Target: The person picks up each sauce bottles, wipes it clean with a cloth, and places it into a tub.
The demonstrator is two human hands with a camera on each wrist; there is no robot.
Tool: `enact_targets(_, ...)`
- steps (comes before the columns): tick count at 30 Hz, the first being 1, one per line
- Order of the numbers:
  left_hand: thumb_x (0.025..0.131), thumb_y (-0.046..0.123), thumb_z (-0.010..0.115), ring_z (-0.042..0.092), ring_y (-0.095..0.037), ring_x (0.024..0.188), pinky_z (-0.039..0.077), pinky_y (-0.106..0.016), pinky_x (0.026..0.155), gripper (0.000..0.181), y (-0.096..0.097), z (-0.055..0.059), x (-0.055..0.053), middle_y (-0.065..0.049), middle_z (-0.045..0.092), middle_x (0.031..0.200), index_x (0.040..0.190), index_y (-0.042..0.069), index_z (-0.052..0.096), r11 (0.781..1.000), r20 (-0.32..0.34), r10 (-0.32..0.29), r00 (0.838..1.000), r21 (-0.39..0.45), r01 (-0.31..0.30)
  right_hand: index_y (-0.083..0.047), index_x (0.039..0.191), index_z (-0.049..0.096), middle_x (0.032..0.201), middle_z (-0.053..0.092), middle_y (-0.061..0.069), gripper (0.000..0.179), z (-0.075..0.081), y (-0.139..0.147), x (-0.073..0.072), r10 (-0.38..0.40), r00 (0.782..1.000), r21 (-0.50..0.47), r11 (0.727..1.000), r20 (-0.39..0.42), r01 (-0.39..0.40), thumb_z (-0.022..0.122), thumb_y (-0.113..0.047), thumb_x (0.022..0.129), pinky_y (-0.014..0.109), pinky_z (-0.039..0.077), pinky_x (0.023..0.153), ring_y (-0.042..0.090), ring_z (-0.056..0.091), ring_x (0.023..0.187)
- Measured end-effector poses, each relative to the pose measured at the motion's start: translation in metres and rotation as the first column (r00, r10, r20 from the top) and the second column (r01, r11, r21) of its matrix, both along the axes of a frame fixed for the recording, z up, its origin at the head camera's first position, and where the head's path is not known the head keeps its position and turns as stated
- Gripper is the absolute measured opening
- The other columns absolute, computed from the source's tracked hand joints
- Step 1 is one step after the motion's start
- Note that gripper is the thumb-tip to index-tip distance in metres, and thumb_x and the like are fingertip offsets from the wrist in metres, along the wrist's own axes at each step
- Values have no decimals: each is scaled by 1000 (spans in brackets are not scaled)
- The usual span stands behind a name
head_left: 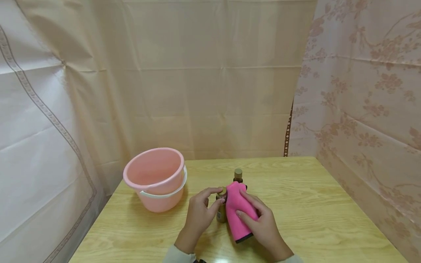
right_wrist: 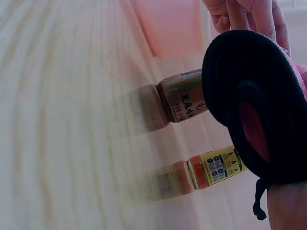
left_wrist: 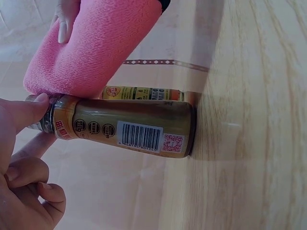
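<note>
My left hand [head_left: 199, 210] pinches the neck of a brown sesame oil bottle [head_left: 220, 215], index finger by the gold cap and thumb below it. The bottle stands upright on the table, its barcode facing the left wrist camera. In my right hand [head_left: 264, 224] is a fuzzy pink sleeve [head_left: 238, 215] with a black rim. Its rounded end leans against the bottle's neck. The right wrist view looks into the sleeve's black-edged opening [right_wrist: 254, 129], where a short black cord hangs. A second bottle [right_wrist: 218, 167] with a yellow label stands behind the sleeve, partly hidden.
A pink bucket [head_left: 154, 185] with a white handle [head_left: 164, 195] stands at the left of the wooden table [head_left: 296, 204]. Beige curtains [head_left: 204, 84] hang behind the table, and a flowered curtain [head_left: 368, 109] hangs along the right side.
</note>
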State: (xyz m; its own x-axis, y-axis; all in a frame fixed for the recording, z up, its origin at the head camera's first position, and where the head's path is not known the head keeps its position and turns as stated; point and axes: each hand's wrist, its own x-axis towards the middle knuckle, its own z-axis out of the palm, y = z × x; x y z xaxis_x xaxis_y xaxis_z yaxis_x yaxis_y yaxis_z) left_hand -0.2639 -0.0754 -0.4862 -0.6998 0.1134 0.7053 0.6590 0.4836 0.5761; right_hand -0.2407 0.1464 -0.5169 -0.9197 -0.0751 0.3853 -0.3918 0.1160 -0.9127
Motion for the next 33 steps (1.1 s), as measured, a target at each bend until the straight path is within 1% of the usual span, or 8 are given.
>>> enact_targets(5,87,17,84,25,6,48,27,-14,42,29,0,0,0,8,77,102,115,22,77,1000,6,-12,1000,6,12,-29,144,63,139,63,-3,61,-1,-1,-2,-5,1000,15,1000,-1,5,84,-16,88,32,62,83,18,66,114)
enact_targets(10,88,17,84,25,5,48,26,-13,41,29,0,-1,-1,8,77,101,116,20,77,1000,-12,-22,1000,13,22,-31,141,64,139,63,-7,59,-3,0,-3,-5,1000,46,999,5,5,84,-19,88,30,61,87,16,65,118)
enact_targets(17,88,18,84,25,5,47,26,-14,40,28,1,-3,-1,6,77,103,116,19,77,1000,-20,-23,1000,20,24,-29,141,65,139,64,-3,58,-6,0,-4,-18,999,97,995,-32,21,84,-18,88,27,60,89,15,65,119)
enact_targets(22,88,18,84,30,5,51,33,-15,44,28,2,-4,0,5,73,112,116,22,77,1000,-16,1,1000,15,0,-30,139,66,137,65,-5,57,-7,0,-5,-27,999,120,992,-47,33,84,-15,87,26,58,93,15,65,120)
enact_targets(26,89,19,83,33,5,54,37,-16,46,29,4,-4,0,5,68,112,116,24,77,1000,-19,11,1000,20,-10,-32,137,67,136,65,-7,57,-7,0,-5,-35,999,132,990,-31,39,85,-14,86,25,57,95,16,64,122)
enact_targets(33,88,19,84,32,5,54,35,-16,45,28,4,-3,1,3,71,110,115,23,77,999,-37,7,999,36,-5,-33,135,68,134,67,-9,56,-6,1,-6,-51,999,160,986,19,48,86,-15,85,23,55,97,16,64,121)
